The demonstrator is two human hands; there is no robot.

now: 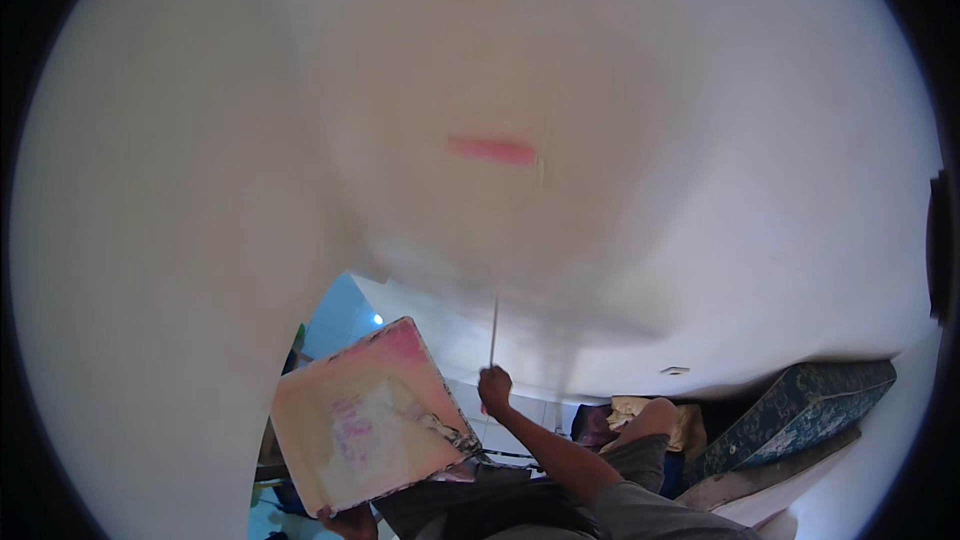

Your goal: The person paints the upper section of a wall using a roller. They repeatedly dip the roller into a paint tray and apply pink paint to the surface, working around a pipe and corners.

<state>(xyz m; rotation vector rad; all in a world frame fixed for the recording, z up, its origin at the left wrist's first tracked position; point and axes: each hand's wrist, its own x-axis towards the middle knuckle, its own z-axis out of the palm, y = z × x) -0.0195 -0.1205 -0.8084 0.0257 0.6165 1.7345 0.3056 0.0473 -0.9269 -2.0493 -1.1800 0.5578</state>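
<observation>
My right hand (495,390) is closed around the lower end of a thin, light tool (494,330) that points up along the pale wall (600,220). It looks like a narrow blade seen edge-on; its exact kind I cannot tell. A bit of pink shows below my fist. Higher on the wall is a short pink smear (492,149). My left hand (347,522), partly cut off at the lower edge, grips the bottom of a tilted square board (310,440). Pink stains and a whitish patch cover its face, and its right edge is dark and crusted.
A green patterned mattress (800,410) leans at the right, with bundled cloth (690,430) beside it. A small fitting (675,371) sits on the wall. Behind the board at the left, a bluish tiled area (338,320) shows a bright light spot.
</observation>
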